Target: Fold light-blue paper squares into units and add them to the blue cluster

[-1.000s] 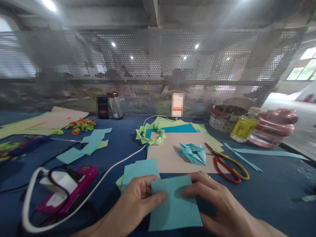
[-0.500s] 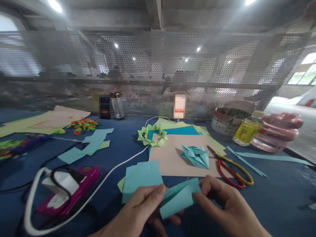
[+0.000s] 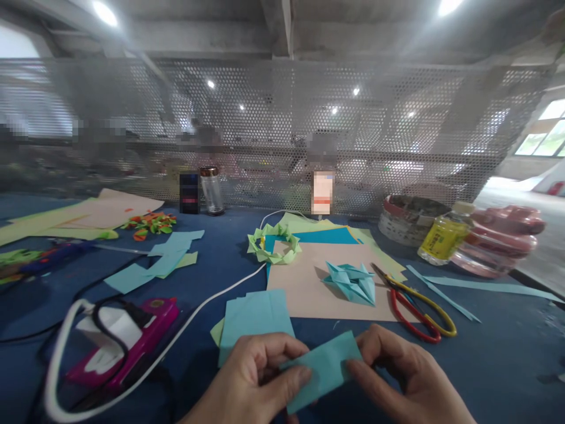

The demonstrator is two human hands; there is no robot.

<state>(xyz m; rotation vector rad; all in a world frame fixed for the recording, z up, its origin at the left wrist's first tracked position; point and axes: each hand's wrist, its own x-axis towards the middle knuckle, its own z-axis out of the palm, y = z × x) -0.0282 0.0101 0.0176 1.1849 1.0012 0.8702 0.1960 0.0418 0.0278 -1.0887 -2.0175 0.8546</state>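
Note:
A light blue paper point(image 3: 327, 366), folded into a flat rectangle, is held between both hands above the front of the table. My left hand point(image 3: 258, 377) grips its left end, the thumb lying on top. At the right end, my right hand point(image 3: 395, 368) pinches the edge between thumb and fingers. Just behind my left hand lies a stack of light blue paper squares point(image 3: 256, 312). Beyond the hands, a folded light blue paper piece point(image 3: 351, 282) rests on a pale pinkish sheet point(image 3: 304, 300). Scissors point(image 3: 417, 309) with red and yellow handles lie beside it.
A ring of folded green paper point(image 3: 273, 243) sits further back. To the left are a magenta power strip point(image 3: 154, 318) with a white cable and loose blue papers point(image 3: 170, 253). At right stand a yellow-labelled bottle point(image 3: 444, 235), a pink jug point(image 3: 494, 241) and a round container point(image 3: 410, 221).
The paper's open fold has been closed down flat. My left thumb has moved right onto its top, and my left fingers have curled behind its edge.

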